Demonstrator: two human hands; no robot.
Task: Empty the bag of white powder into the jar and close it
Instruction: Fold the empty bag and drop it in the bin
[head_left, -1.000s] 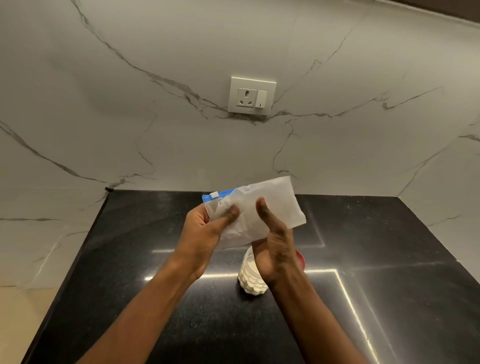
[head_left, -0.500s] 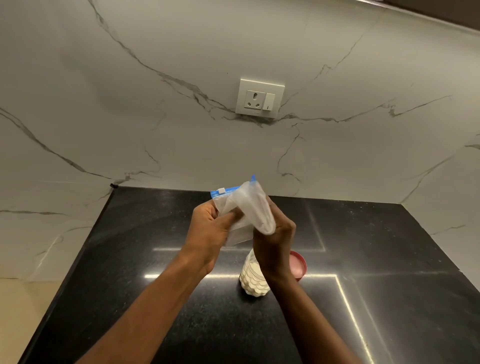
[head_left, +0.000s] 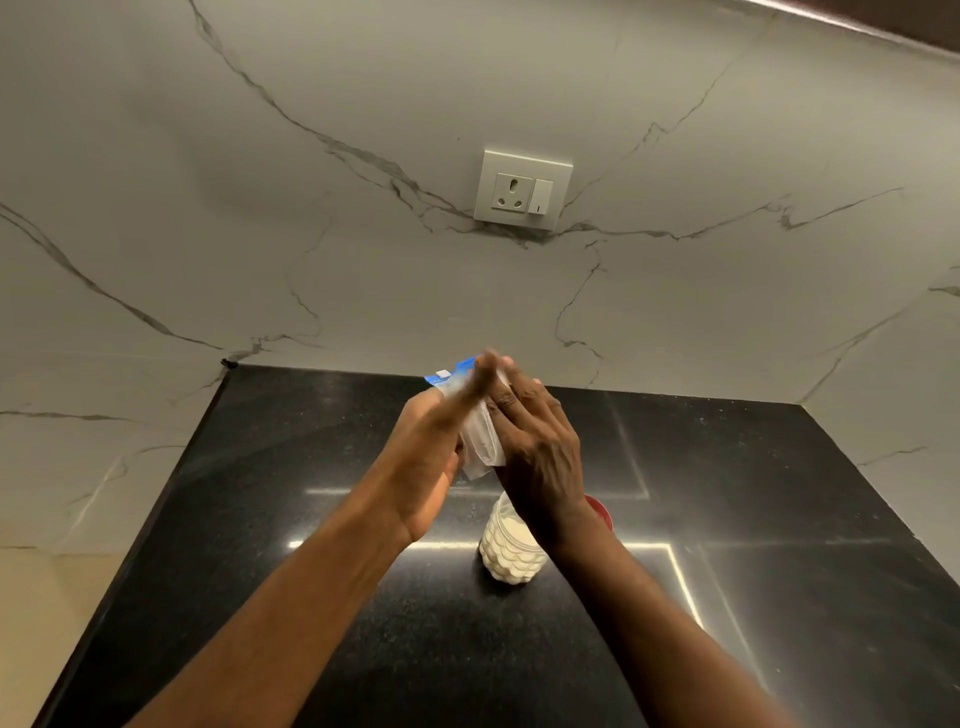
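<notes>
A clear plastic bag (head_left: 480, 441) with a blue zip strip is pressed flat between my left hand (head_left: 434, 452) and my right hand (head_left: 540, 452), palms facing each other, above the counter. It looks limp and nearly flat. Below my right wrist stands an open ribbed clear jar (head_left: 506, 553) holding white powder. A red lid (head_left: 598, 512) lies on the counter just right of the jar, mostly hidden by my right wrist.
The black stone counter (head_left: 260, 571) ends at a white marble wall at the back and on both sides. A wall socket with a switch (head_left: 522, 189) sits above. The counter's left edge drops to a pale floor.
The bag was spread out, then crumpled in my right hand. Now both hands have flattened against it, palm to palm, and sit a little higher over the jar.
</notes>
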